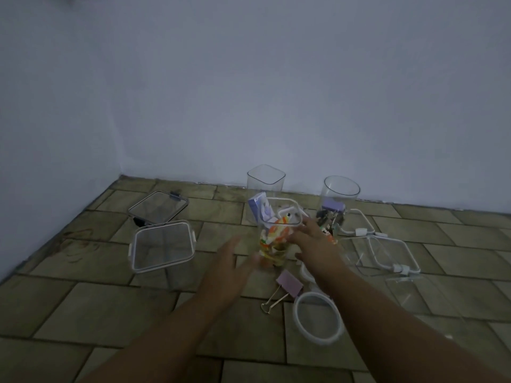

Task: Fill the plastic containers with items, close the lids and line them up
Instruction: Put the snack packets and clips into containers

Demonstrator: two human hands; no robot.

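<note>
Frame centre: both hands, left [231,261] and right [313,237], fingers spread, unclenched, closing round tall clear square plastic container [278,236] holding colourful items. Lidless, top-heavy: careless nudge could topple it, spill contents onto tiled floor [83,313].

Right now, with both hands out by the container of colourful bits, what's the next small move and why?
Probably close both hands around the filled container to steady it. The right hand already touches its side, while the left hand hangs open just short of it. It has no lid on, and the lids lie loose on the floor.
</note>
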